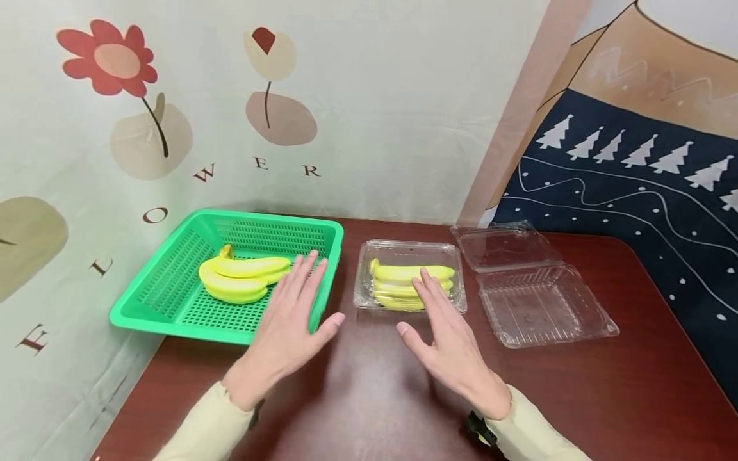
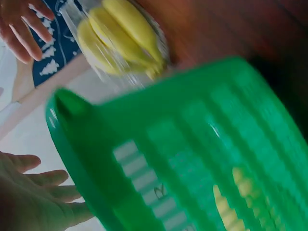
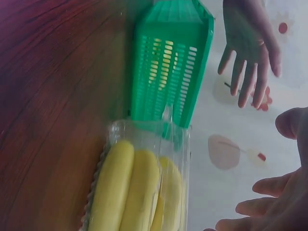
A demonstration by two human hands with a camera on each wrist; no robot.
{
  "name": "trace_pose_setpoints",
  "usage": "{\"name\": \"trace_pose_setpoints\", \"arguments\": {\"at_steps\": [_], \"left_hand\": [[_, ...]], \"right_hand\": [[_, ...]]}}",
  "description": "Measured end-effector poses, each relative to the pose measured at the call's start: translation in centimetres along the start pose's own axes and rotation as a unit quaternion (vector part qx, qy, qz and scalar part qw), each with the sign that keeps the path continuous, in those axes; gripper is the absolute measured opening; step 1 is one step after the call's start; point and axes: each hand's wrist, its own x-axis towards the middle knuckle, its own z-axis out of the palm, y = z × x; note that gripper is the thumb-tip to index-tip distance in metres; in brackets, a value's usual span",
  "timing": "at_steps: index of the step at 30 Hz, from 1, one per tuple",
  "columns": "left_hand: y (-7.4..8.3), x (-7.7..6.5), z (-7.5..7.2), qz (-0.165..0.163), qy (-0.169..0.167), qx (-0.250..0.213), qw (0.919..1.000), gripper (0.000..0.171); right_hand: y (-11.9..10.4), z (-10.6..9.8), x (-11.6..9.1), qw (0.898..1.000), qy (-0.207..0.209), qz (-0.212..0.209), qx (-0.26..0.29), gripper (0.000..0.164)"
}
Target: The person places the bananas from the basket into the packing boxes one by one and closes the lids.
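Note:
My left hand (image 1: 291,320) hovers with straight fingers over the right side of a green plastic basket (image 1: 152,326), holding nothing. Inside the basket lies a bunch of yellow bananas (image 1: 233,282), its right end partly hidden by my fingers. My right hand (image 1: 452,346) is held flat with nothing in it, fingertips overlapping the front of a closed clear plastic box (image 1: 362,282) in the head view. Several bananas (image 1: 398,274) lie in that box, stem end to the left. The right wrist view shows the bananas (image 3: 113,187) close up through the clear plastic.
A second clear box (image 1: 536,307) stands to the right with its lid (image 1: 507,246) folded back. All of it is on a dark red-brown table (image 1: 369,397). Behind hangs a pale cloth (image 1: 392,128) with printed flowers; a dark cloth (image 1: 628,173) with white trees hangs at right.

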Motion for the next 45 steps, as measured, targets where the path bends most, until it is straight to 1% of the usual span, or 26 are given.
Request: {"name": "trace_pose_setpoints", "arguments": {"at_steps": [4,8,13,18,22,29,33,38,42,45], "left_hand": [[-1.7,0.0,-1.2,-0.002,-0.014,0.030,0.9995,0.088],[-3.3,0.0,-2.3,-0.003,-0.039,0.062,0.9973,0.092],[-5.5,0.0,-3.6,-0.006,-0.068,0.098,0.9929,0.096],[-7.5,0.0,-4.6,-0.006,-0.084,0.128,0.9882,0.098],[-8.8,0.1,-5.2,-0.007,-0.091,0.139,0.9860,0.096],[-11.1,0.4,-6.1,-0.015,-0.113,0.156,0.9811,0.093],[-12.7,0.6,-6.5,-0.026,-0.135,0.162,0.9771,0.094],[-14.5,0.9,-6.9,-0.033,-0.159,0.163,0.9733,0.094],[-15.7,1.3,-7.0,-0.039,-0.182,0.157,0.9699,0.097],[-16.5,1.5,-7.0,-0.038,-0.201,0.160,0.9656,0.098]], "right_hand": [[-0.8,0.8,0.5,0.999,-0.004,-0.035,-0.009,0.074],[-1.5,1.7,1.0,0.998,-0.018,-0.062,-0.017,0.074],[-2.3,2.9,1.5,0.994,-0.052,-0.090,-0.016,0.074],[-3.3,4.0,1.8,0.991,-0.090,-0.102,-0.010,0.073],[-4.1,4.8,2.0,0.988,-0.114,-0.108,-0.008,0.073],[-4.9,5.7,2.4,0.982,-0.143,-0.119,-0.016,0.072],[-5.1,6.2,2.6,0.979,-0.165,-0.118,-0.022,0.072],[-5.3,6.9,2.6,0.972,-0.193,-0.132,-0.031,0.072],[-5.4,7.2,2.6,0.968,-0.203,-0.143,-0.043,0.071],[-5.4,7.4,2.5,0.966,-0.205,-0.147,-0.049,0.071]]}}
